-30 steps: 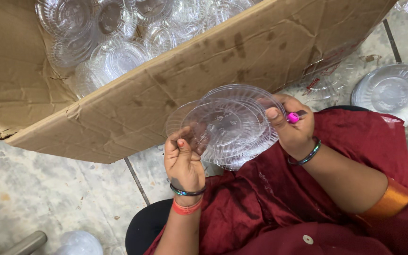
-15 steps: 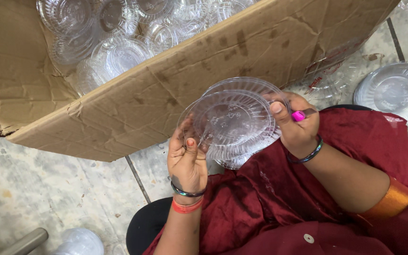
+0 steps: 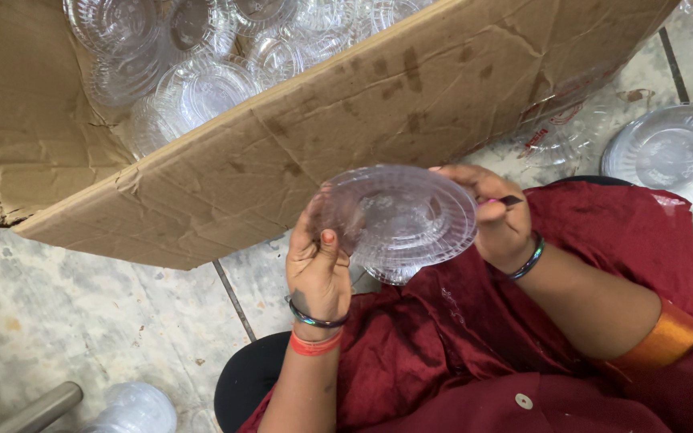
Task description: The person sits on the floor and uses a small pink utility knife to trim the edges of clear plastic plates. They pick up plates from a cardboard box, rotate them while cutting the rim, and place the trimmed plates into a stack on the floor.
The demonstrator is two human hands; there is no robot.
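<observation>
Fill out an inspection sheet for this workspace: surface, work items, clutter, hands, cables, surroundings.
Surface: pale stone floor tiles with dark joints, mottled.
Work items: stack of clear plastic plates held between both hands above the lap.
Clutter: large cardboard box, creased and stained, full of loose clear plates; another plate pile on the floor at right; a clear round piece at bottom left.
Hands: left hand grips the stack's near edge; right hand grips the far edge, a thin dark-tipped pink thing between its fingers.
Cables: nothing seen.
Surroundings: dark red garment, black seat edge, grey metal tube.
</observation>
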